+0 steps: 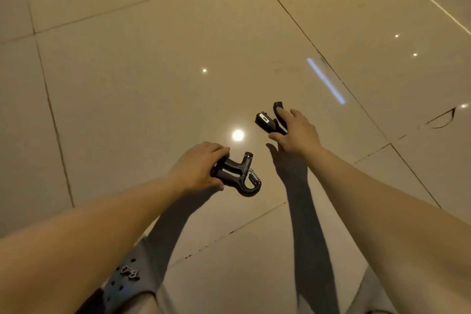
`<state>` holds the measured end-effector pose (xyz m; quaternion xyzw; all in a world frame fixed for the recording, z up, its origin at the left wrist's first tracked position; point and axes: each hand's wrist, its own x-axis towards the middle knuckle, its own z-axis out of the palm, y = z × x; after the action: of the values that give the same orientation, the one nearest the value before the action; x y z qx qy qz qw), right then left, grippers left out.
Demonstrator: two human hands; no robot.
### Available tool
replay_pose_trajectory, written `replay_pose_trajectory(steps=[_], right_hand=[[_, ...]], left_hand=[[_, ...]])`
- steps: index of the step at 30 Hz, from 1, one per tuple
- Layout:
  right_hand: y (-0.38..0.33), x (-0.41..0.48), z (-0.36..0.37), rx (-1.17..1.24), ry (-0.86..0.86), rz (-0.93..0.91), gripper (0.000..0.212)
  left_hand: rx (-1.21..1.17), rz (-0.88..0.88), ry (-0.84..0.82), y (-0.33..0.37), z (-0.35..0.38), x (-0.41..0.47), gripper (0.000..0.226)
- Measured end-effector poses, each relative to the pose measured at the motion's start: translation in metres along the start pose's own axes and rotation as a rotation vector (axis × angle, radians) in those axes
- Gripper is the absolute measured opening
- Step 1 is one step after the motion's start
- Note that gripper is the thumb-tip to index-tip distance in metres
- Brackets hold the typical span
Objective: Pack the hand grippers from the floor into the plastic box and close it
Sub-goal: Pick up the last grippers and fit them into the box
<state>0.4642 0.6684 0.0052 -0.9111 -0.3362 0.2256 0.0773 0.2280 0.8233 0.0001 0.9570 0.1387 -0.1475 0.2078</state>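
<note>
Left hand (pixel 198 168): fingers curled over the two handles of a black plastic hand gripper with a metal coil spring (pixel 238 177), thumb under the near handle. The hand holds it firmly. The hooked spring end points right, away from the palm. This gripper is low over the glossy beige tiled floor (pixel 127 84); whether it touches the tile cannot be told.

Right hand (pixel 298 132): fingers laid along and bent over the curved handle of a second black hand gripper with a small grey counter window (pixel 265 120), thumb closing in from the near side. The hand pinches it. This gripper sits farther out and to the right of the first, well apart from it, just short of a dark grout seam running diagonally across the floor. Contact with the floor is not clear here either.

Both forearms are bare and cast dark shadows on the tiles. A grey perforated clog with metal charms (pixel 127 275) stands at the floor's near left edge.
</note>
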Motion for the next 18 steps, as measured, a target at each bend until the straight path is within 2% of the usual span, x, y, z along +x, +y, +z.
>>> replay_pose_trajectory(steps=[4, 7, 11, 18], right_hand=[[-0.004, 0.007, 0.017, -0.095, 0.137, -0.012, 0.077], [-0.01, 0.009, 0.025, -0.155, 0.211, -0.009, 0.074], [-0.016, 0.005, 0.031, -0.222, 0.212, 0.008, 0.063], [-0.01, -0.026, 0.009, -0.115, 0.235, 0.018, 0.055]], left_hand=[[0.083, -0.046, 0.097, -0.006, 0.006, 0.0, 0.08], [0.041, -0.12, 0.143, -0.008, 0.01, -0.002, 0.078], [0.008, -0.114, 0.139, -0.005, 0.017, -0.005, 0.07], [-0.191, -0.16, 0.299, 0.009, 0.002, -0.014, 0.055]])
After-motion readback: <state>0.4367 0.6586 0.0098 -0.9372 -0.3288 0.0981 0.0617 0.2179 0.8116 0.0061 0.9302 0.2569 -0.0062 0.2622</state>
